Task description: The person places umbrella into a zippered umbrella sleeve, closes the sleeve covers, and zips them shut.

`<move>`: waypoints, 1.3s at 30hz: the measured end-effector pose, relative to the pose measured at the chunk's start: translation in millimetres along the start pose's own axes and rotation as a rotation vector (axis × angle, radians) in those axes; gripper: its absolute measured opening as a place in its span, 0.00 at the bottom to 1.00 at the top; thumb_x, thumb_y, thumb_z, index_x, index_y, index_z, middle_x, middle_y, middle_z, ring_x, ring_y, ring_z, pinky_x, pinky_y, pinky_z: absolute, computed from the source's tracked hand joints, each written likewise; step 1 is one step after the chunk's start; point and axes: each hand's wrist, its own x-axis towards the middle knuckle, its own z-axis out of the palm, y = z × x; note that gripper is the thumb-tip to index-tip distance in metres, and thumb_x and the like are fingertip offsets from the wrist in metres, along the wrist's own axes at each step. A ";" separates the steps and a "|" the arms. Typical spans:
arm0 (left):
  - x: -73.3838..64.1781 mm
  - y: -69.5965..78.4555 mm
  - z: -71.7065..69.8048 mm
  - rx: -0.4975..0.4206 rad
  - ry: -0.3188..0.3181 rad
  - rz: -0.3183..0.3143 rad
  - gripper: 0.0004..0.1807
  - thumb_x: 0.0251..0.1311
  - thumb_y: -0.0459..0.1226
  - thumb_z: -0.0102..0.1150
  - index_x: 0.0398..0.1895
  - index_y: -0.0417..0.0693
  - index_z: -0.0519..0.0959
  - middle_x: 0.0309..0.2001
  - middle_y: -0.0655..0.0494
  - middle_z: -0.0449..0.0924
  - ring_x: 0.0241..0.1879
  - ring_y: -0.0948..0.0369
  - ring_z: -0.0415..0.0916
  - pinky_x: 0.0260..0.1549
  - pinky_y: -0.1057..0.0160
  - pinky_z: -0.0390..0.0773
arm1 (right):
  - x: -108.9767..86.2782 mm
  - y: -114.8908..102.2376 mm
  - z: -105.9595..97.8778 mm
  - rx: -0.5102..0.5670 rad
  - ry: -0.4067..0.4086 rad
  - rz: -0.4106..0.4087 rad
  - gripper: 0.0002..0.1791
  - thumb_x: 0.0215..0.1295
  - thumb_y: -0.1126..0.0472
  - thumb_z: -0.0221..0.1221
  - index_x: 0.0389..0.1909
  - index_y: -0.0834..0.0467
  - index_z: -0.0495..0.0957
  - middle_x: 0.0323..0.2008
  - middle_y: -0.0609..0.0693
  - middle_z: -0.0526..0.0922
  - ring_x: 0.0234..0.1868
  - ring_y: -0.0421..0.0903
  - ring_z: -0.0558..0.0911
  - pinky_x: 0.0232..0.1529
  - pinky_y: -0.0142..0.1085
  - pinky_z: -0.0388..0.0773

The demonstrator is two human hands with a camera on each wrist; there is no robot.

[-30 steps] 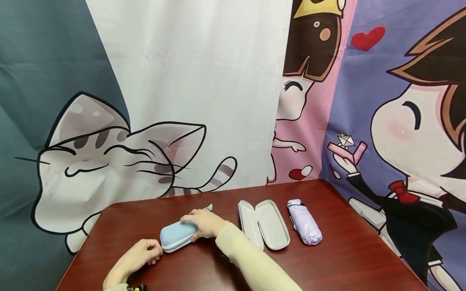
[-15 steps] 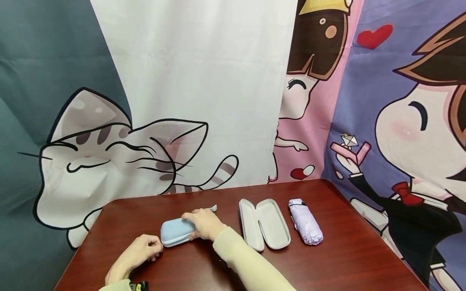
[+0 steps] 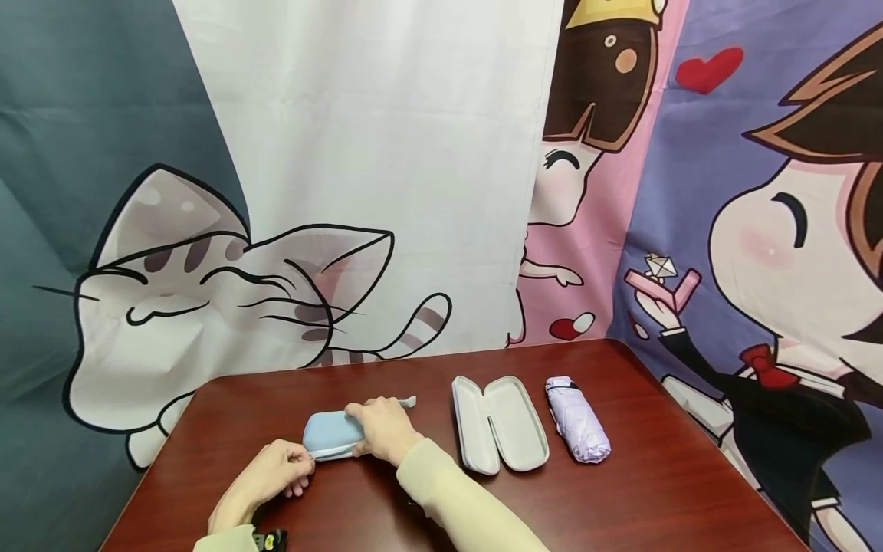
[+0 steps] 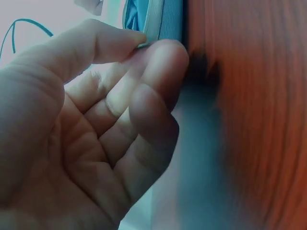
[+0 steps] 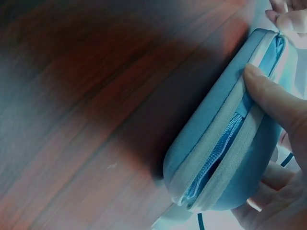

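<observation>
A light blue zip case lies on the brown table, left of the middle. My right hand grips its right end from above, thumb on the near side and fingers over the top. In the right wrist view the zip stands parted along the near side, and blue lining shows in the gap. At the case's left corner my left hand pinches the zip pull between thumb and forefinger. The pull itself is mostly hidden by these fingertips. The other fingers of the left hand are curled.
Right of my right hand, a pale grey hard case lies unfolded with its inside up. Beyond it lies a folded lilac umbrella. A pale strap sticks out behind my right hand. A printed cartoon curtain hangs behind the table.
The left hand has moved slightly right and up to the case's corner. Under the right hand, the blue case has turned a little, its left end swinging away from me.
</observation>
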 end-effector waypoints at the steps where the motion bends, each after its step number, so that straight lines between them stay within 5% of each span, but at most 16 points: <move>1: 0.6 0.6 1.2 0.007 0.008 0.001 0.08 0.57 0.30 0.57 0.22 0.37 0.80 0.19 0.51 0.78 0.17 0.57 0.76 0.16 0.61 0.76 | -0.6 -1.5 -0.4 0.001 -0.004 0.011 0.35 0.40 0.41 0.76 0.53 0.41 0.76 0.41 0.41 0.83 0.41 0.42 0.80 0.42 0.36 0.70; 14: 10.3 3.5 14.4 0.015 0.058 0.059 0.09 0.61 0.30 0.58 0.24 0.38 0.80 0.19 0.52 0.78 0.16 0.60 0.76 0.16 0.61 0.77 | -2.8 -19.1 -2.9 -0.073 0.008 0.110 0.33 0.40 0.35 0.74 0.48 0.41 0.76 0.34 0.42 0.78 0.36 0.41 0.76 0.34 0.36 0.65; 27: 12.1 1.1 19.2 0.039 0.059 0.065 0.07 0.61 0.29 0.57 0.25 0.39 0.81 0.20 0.52 0.78 0.18 0.59 0.76 0.18 0.62 0.77 | -8.2 -20.4 -1.7 -0.108 -0.028 0.097 0.34 0.46 0.31 0.69 0.50 0.44 0.73 0.36 0.43 0.75 0.39 0.42 0.76 0.35 0.39 0.67; 39: 11.5 -1.5 15.4 0.018 0.034 0.045 0.08 0.63 0.32 0.58 0.27 0.40 0.82 0.21 0.52 0.78 0.19 0.58 0.76 0.19 0.62 0.77 | -3.0 14.0 -23.3 0.203 -0.191 -0.017 0.29 0.50 0.39 0.71 0.53 0.42 0.77 0.43 0.41 0.75 0.40 0.38 0.76 0.40 0.37 0.74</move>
